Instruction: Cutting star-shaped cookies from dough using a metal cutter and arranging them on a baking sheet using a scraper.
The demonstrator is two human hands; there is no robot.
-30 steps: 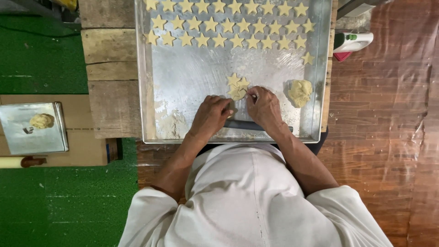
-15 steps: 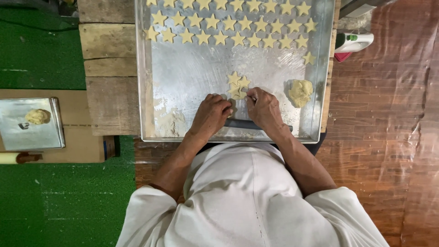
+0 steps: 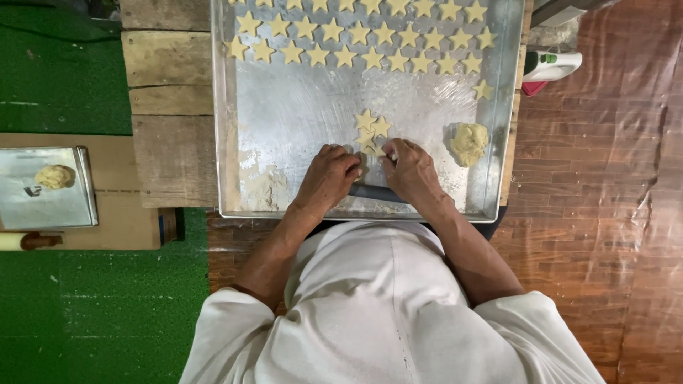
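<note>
A large metal baking tray [image 3: 284,121] lies on wooden planks in front of me. Rows of star-shaped dough pieces [image 3: 356,35] fill its far end. A small cluster of loose dough stars [image 3: 371,130] sits in the tray's middle. My left hand [image 3: 329,176] and my right hand [image 3: 409,169] rest side by side just below that cluster, fingers curled down onto the tray; what lies under the fingertips is hidden. A dark flat tool [image 3: 377,193] shows between my wrists. A lump of yellow dough [image 3: 468,144] lies to the right of my right hand.
A smaller metal tray [image 3: 50,206] with a dough ball [image 3: 55,176] sits on cardboard at the left, a rolling pin [image 3: 25,242] below it. A white and green bottle [image 3: 551,65] lies beyond the big tray's right edge. Green turf is at left, wood floor at right.
Both hands stay in the same spot near the loose stars, fingers shifting slightly. The view has drifted a little, so the small tray sits lower left.
</note>
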